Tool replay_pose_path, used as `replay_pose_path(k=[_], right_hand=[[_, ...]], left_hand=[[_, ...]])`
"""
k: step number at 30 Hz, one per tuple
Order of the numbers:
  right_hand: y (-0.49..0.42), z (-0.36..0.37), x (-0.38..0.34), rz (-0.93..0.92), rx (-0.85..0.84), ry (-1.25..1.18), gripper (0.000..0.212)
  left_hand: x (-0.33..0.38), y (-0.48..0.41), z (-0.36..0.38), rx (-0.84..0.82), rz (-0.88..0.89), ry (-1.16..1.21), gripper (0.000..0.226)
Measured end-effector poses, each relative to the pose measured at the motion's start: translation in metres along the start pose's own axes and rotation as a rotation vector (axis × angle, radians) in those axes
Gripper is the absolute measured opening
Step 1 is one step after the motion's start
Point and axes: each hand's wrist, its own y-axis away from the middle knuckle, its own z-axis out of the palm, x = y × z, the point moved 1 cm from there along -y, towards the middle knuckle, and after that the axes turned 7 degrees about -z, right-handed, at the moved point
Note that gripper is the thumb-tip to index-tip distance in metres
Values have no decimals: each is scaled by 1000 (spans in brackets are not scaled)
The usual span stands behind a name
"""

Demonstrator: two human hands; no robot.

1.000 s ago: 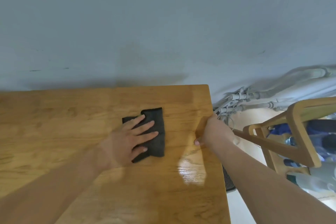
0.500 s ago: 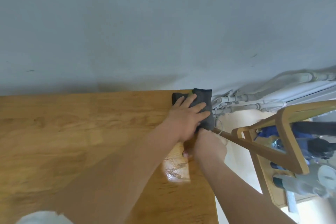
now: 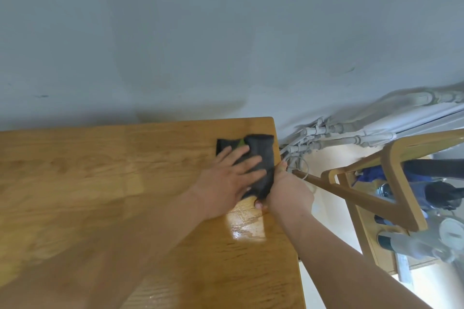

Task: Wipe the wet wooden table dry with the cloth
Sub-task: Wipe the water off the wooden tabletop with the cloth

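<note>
A dark grey folded cloth [image 3: 261, 150] lies on the wooden table [image 3: 100, 183] near its far right corner. My left hand [image 3: 231, 180] presses flat on the cloth with its fingers spread. My right hand [image 3: 288, 190] grips the table's right edge just beside the cloth, its thumb on the tabletop. A shiny wet patch [image 3: 247, 226] shows on the wood just in front of both hands.
A grey wall [image 3: 226, 32] rises behind the table. Grey pipes [image 3: 339, 138] run along the wall's foot at the right. A wooden chair frame [image 3: 391, 183] stands close to the table's right edge, with bottles and dark items behind it.
My left hand swept the cloth from the table's middle to the far right corner, then drew it slightly back toward me. My right hand stayed on the table's edge.
</note>
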Motion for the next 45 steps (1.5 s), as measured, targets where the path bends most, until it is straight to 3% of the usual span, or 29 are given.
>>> replay_pose_path(k=[3, 7, 9, 14, 18, 20, 23, 26, 31, 34, 37, 40, 43, 45], right_hand=[[0, 2, 1, -4, -6, -11, 123], [-1, 4, 3, 26, -18, -40, 124], [-1, 9, 4, 32, -10, -46, 125], [4, 15, 17, -21, 51, -123, 120], [39, 59, 36, -197, 329, -87, 95], [56, 82, 53, -202, 376, -258, 89], [85, 107, 88, -126, 447, -572, 53], [126, 141, 111, -56, 493, -675, 18], [191, 202, 114, 18, 457, -826, 39], [227, 232, 105, 39, 484, -797, 31], [260, 258, 87, 86, 354, -768, 21], [285, 285, 65, 102, 182, -725, 39], [301, 306, 47, 101, 113, -707, 37], [309, 313, 36, 114, 99, -705, 34]], left_hand=[[-29, 4, 0, 14, 46, 5, 51], [-52, -10, -6, 118, -460, 102, 52], [-24, -10, -4, 126, -574, 128, 54], [34, -20, -5, -17, -256, 126, 57], [43, -20, -5, -105, -327, 118, 66], [61, -6, 6, -93, -338, 116, 67], [96, 33, 27, -91, -266, 88, 60], [130, 77, 47, -87, -185, 29, 60], [180, 172, 83, -44, -2, 85, 61], [193, 229, 101, -58, 38, 82, 60], [189, 280, 113, -89, 101, 55, 62], [177, 321, 110, -132, 80, 100, 63], [155, 356, 105, -183, 4, 221, 63], [136, 378, 99, -104, -88, 212, 62]])
